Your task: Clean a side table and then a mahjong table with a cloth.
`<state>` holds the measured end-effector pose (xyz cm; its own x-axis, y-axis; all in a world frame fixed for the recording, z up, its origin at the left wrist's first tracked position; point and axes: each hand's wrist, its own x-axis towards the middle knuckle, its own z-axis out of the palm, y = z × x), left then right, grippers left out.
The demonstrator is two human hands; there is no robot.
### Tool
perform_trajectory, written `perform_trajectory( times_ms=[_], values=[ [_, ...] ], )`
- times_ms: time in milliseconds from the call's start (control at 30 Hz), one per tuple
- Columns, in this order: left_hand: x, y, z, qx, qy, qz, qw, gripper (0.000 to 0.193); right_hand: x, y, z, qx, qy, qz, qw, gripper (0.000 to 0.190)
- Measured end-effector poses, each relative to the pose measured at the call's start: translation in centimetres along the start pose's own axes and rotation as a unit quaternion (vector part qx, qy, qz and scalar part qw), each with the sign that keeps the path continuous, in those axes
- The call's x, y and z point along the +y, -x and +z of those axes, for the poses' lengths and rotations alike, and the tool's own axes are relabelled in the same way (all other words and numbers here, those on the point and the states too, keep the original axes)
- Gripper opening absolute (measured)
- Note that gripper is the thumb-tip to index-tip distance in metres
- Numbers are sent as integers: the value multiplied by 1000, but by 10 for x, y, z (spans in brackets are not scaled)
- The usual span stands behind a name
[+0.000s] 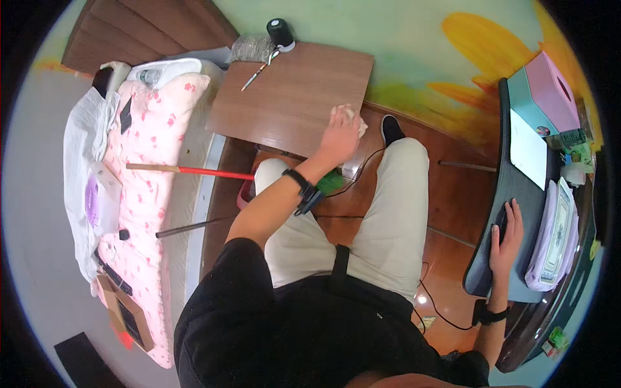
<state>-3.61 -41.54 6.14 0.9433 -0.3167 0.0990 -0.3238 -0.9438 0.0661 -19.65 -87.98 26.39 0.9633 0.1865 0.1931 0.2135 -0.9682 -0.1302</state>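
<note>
My left hand point(338, 140) is pressed palm down near the front right corner of a small brown wooden table point(286, 104), with a crumpled pale cloth point(363, 128) bunched under its fingers. At the back of that table a black-and-white cylindrical container point(281, 34) stands beside a grey plastic-wrapped bundle point(252, 48). A thin patterned stick point(252, 80) lies in front of them. Off to the right, my right hand point(507, 237) rests on a dark desk point(490, 262). Something black shows between its thumb and fingers; whether the hand grips it is unclear.
Left of me is a bed with a pink floral cover point(145, 194); a red-and-tan pole point(194, 170) slants past its edge. A green brush head point(331, 182) and a black cable point(368, 160) are between my legs. The desk carries a tissue box point(548, 92) and white paper point(526, 145).
</note>
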Motion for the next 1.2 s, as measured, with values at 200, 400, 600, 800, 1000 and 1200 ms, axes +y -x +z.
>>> perform_trajectory(
  times_ms=[200,400,600,800,1000,1200],
  values=[
    [-13,-35,13,44,56,38,997,58,-3,1,0,1,-11,-9,1000,51],
    [-47,1,-29,3,27,63,998,50,-1,3,3,6,-20,10,1000,49],
    [-163,52,-10,-24,-100,-46,994,49,7,2,-2,12,-23,11,1000,50],
    [-188,62,2,-44,-101,-133,985,64,3,-4,-2,16,-26,8,1000,51],
    [-119,67,5,-43,11,-53,998,77,4,-5,3,31,-35,-1,999,51],
    [-53,42,-3,-65,10,-23,998,66,1,2,-3,36,-12,17,999,51]
  ],
)
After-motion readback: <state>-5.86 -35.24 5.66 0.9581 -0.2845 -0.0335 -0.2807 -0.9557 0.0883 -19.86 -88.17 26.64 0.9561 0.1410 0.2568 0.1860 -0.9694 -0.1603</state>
